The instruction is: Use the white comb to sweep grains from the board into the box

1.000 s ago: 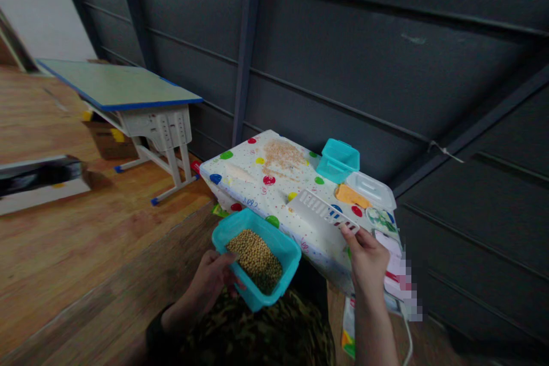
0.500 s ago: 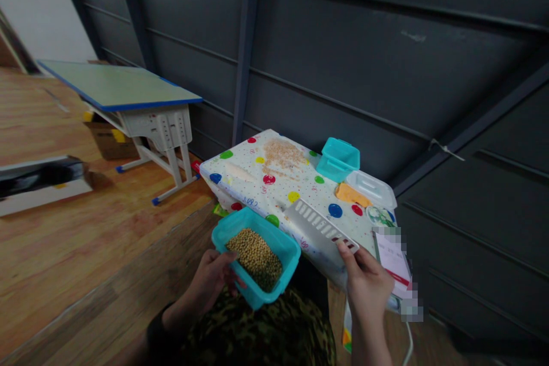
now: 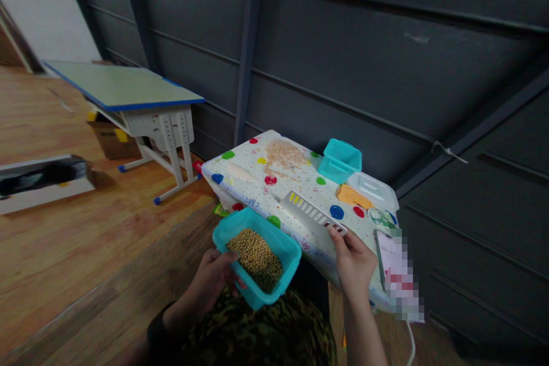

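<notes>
My left hand (image 3: 214, 274) grips the near-left side of a turquoise plastic box (image 3: 290, 267), thumb over the rim. Inside lies a heap of soybeans (image 3: 255, 257). The box is held in front of the table's near edge, above my lap. My right hand (image 3: 355, 260) pinches the right end of a long grey slotted plastic piece (image 3: 309, 218). It extends leftward over the front of the table, its left end close to the cloth; whether it touches, I cannot tell. Fine tan crumbs (image 3: 285, 157) are scattered on the patterned tablecloth (image 3: 257, 189) further back.
A second turquoise box (image 3: 341, 163) stands at the back right, beside a clear lid (image 3: 377, 191) and an orange cloth (image 3: 354, 197). A partly blurred phone-like object (image 3: 388, 257) lies at the right edge. A school desk (image 3: 128, 86) stands left; a dark panelled wall (image 3: 364, 57) rises behind.
My right hand has moved the grey slotted piece slightly left and up over the table. My left hand and the box of soybeans stay nearly in place.
</notes>
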The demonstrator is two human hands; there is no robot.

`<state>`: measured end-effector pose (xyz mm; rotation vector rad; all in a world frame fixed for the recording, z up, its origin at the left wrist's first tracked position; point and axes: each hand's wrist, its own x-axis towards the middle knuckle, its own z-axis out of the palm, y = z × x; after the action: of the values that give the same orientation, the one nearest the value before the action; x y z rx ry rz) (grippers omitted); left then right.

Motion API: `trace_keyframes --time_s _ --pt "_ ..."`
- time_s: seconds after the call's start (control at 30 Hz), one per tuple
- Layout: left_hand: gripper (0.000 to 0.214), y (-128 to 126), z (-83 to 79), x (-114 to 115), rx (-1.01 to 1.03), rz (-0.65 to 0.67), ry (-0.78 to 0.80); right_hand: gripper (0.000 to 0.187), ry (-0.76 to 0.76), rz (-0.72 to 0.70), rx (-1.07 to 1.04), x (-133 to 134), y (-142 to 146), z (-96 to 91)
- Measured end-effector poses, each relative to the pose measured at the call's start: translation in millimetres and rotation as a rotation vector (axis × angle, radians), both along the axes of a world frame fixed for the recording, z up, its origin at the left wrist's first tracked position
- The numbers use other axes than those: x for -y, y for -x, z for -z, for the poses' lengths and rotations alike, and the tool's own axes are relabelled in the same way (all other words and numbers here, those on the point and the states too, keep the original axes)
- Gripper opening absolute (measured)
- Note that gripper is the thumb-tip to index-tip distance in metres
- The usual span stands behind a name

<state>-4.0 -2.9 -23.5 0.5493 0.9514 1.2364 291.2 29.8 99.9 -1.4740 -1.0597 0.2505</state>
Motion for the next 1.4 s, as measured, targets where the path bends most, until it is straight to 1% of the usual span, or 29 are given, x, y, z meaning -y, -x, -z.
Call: trace_keyframes --time_s 0.23,0.4,0.5,0.63,0.73,0.9,1.0,1.07,1.17,1.23,1.3,1.4 --pt "0.055 0 -6.2 -1 -0.019 0.009 0.021 0.047 -0.008 -0.056 0.047 -3 -8 1.4" --pt "0.055 0 -4.1 0 -0.022 0.009 0.035 0.052 -0.025 -0.051 0.052 -2 -10 2.7" --pt "0.057 0 -6.0 1 -0.020 -0.002 0.037 0.055 -0.031 -0.030 0.059 2 -12 4.4" --pt "0.058 0 -9.7 1 -0.023 0.006 0.024 0.059 -0.036 0.025 0.063 14 -12 6.4" --pt "0.057 0 -8.7 1 -0.011 -0.004 0.021 0.060 -0.053 0.037 0.111 27 -7 5.2" --pt "0.054 -1 -7.6 2 -0.018 0.008 0.009 0.054 -0.117 0.014 0.255 52 9 3.6" --pt "0.054 -1 -10.9 2 -0.021 0.004 0.013 0.052 -0.103 0.028 0.250 57 10 6.5" --pt "0.055 -1 -12.0 2 -0.021 0.006 0.016 0.055 -0.093 0.079 0.200 48 7 7.3" --pt "0.055 -1 -9.5 1 -0.019 0.014 0.021 0.064 -0.129 0.162 0.119 16 -3 2.9" --pt "0.055 -1 -5.5 0 -0.021 0.020 0.024 0.066 -0.148 0.147 0.099 -12 -12 -2.5" --pt "0.055 -2 -1.0 0 -0.020 0.018 0.031 0.068 -0.112 0.088 0.120 -38 -20 -6.9" --pt "0.055 -3 3.0 -1 -0.006 -0.012 0.042 0.069 -0.083 0.052 0.127 -62 -30 -8.5"
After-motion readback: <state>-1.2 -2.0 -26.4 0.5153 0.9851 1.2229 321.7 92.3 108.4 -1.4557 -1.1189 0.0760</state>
